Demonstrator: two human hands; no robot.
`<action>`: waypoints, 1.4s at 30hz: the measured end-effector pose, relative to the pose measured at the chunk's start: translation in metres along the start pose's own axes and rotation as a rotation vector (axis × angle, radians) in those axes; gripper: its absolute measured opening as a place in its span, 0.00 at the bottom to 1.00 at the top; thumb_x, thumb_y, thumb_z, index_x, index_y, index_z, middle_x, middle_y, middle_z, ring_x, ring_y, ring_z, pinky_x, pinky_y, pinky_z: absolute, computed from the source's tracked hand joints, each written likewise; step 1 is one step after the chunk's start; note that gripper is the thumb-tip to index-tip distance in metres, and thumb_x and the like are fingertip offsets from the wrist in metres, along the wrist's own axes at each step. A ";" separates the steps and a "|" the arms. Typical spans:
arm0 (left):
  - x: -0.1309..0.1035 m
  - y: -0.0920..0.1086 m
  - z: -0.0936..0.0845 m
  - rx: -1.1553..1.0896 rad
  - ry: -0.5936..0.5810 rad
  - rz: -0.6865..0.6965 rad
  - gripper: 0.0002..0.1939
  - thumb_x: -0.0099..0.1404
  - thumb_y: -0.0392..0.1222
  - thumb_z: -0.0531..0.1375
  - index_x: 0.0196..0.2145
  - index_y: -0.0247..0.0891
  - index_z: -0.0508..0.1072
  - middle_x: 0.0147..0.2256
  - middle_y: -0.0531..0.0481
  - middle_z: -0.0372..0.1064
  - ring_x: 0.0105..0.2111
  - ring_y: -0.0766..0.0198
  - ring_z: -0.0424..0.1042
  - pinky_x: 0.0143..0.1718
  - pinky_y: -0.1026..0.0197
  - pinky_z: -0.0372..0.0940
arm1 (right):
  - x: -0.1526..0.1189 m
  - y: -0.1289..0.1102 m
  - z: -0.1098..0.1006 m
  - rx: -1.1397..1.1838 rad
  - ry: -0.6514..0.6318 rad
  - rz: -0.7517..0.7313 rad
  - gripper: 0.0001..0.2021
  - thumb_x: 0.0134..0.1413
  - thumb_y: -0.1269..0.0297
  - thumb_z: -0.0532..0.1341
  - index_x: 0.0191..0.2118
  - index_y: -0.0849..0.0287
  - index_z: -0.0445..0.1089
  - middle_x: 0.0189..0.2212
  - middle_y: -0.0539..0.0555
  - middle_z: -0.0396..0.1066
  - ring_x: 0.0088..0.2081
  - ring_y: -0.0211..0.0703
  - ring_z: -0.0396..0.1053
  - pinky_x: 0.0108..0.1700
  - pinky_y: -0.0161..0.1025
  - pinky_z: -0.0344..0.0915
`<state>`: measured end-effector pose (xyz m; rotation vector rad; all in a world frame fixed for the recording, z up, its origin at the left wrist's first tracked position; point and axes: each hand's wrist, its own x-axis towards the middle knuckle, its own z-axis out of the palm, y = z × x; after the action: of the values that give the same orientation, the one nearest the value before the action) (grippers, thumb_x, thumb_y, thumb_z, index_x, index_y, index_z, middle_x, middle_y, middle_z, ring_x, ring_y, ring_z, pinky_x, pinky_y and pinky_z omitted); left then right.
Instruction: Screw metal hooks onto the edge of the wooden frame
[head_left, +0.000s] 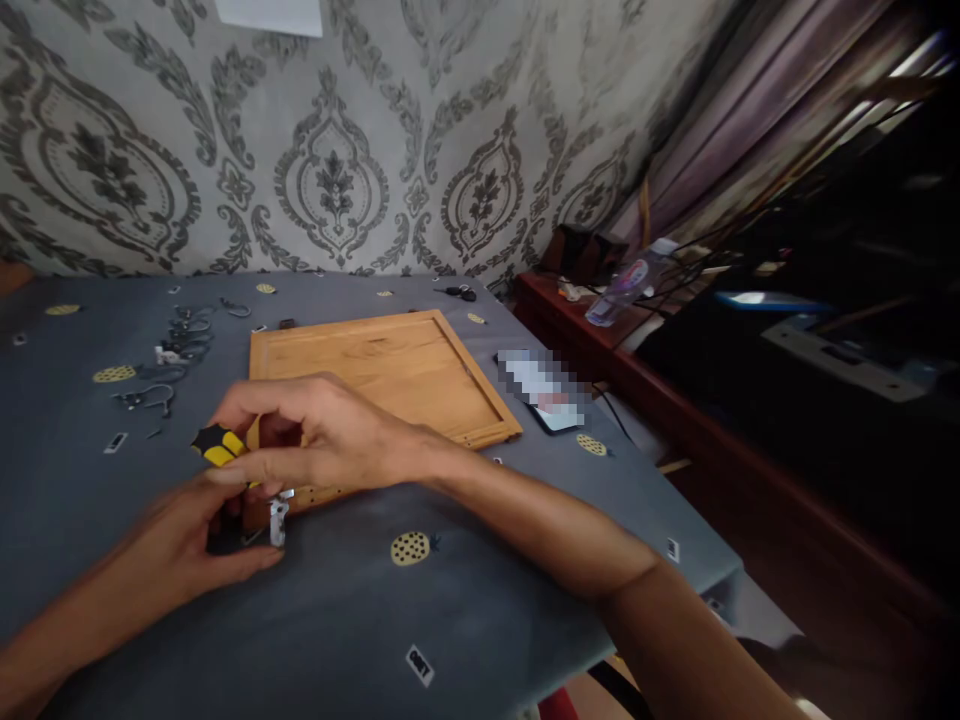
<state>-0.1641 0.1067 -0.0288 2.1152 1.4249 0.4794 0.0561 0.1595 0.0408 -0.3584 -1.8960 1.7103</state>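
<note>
right forearm slants in from the lower right, and the right hand arches palm-down, fingers clamped around a yellow-and-black handle; below it the left hand reaches up from the lower left, thumb stretched out, gripping a small metal piece, some fingers hidden, right at the near-left corner of the wooden panel
</note>
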 end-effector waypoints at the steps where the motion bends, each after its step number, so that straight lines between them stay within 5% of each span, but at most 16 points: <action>1: 0.000 0.003 -0.001 -0.027 0.010 -0.011 0.17 0.55 0.57 0.66 0.36 0.44 0.76 0.28 0.54 0.74 0.30 0.55 0.71 0.34 0.57 0.64 | -0.001 -0.001 0.000 0.007 0.009 0.009 0.20 0.45 0.60 0.77 0.36 0.54 0.65 0.25 0.40 0.71 0.28 0.34 0.74 0.32 0.28 0.72; 6: -0.001 0.014 -0.007 -0.086 0.009 -0.006 0.13 0.56 0.53 0.67 0.33 0.44 0.73 0.29 0.57 0.72 0.29 0.58 0.68 0.34 0.59 0.61 | -0.004 -0.007 0.002 0.012 0.030 0.043 0.19 0.46 0.65 0.76 0.39 0.54 0.66 0.28 0.41 0.69 0.29 0.32 0.71 0.32 0.26 0.71; 12: 0.004 0.011 -0.010 -0.052 -0.080 0.015 0.15 0.58 0.53 0.68 0.35 0.40 0.74 0.31 0.54 0.73 0.32 0.58 0.69 0.35 0.60 0.62 | -0.004 -0.011 0.006 -0.104 0.056 0.013 0.09 0.59 0.68 0.66 0.45 0.55 0.70 0.32 0.44 0.71 0.30 0.31 0.73 0.35 0.27 0.71; 23: 0.006 0.012 -0.017 -0.078 -0.122 0.140 0.18 0.60 0.51 0.69 0.43 0.42 0.73 0.38 0.53 0.69 0.35 0.61 0.67 0.37 0.59 0.63 | 0.005 -0.012 0.005 -0.142 0.101 -0.071 0.12 0.56 0.68 0.70 0.32 0.60 0.63 0.23 0.43 0.65 0.24 0.30 0.68 0.25 0.27 0.65; 30: 0.007 0.010 -0.016 -0.079 -0.124 0.155 0.17 0.59 0.50 0.71 0.34 0.39 0.69 0.35 0.55 0.68 0.33 0.63 0.67 0.34 0.61 0.60 | 0.002 -0.012 0.000 -0.177 0.054 -0.083 0.07 0.63 0.70 0.63 0.46 0.63 0.70 0.30 0.47 0.71 0.28 0.32 0.71 0.31 0.31 0.70; 36: 0.007 0.010 -0.016 -0.080 -0.142 0.132 0.17 0.59 0.50 0.71 0.37 0.39 0.71 0.35 0.54 0.68 0.33 0.63 0.67 0.34 0.60 0.60 | 0.001 -0.008 0.002 -0.178 0.114 -0.090 0.08 0.59 0.70 0.68 0.36 0.61 0.67 0.21 0.43 0.67 0.23 0.30 0.67 0.25 0.28 0.62; 42: 0.006 0.009 -0.015 -0.081 -0.122 0.128 0.17 0.58 0.50 0.71 0.36 0.39 0.70 0.34 0.55 0.67 0.33 0.62 0.67 0.34 0.60 0.60 | 0.001 -0.011 0.003 -0.153 0.085 -0.068 0.10 0.58 0.70 0.68 0.35 0.60 0.64 0.24 0.43 0.68 0.25 0.30 0.70 0.27 0.27 0.65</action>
<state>-0.1637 0.1134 -0.0115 2.1400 1.1884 0.4412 0.0554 0.1559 0.0522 -0.4132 -1.9596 1.4866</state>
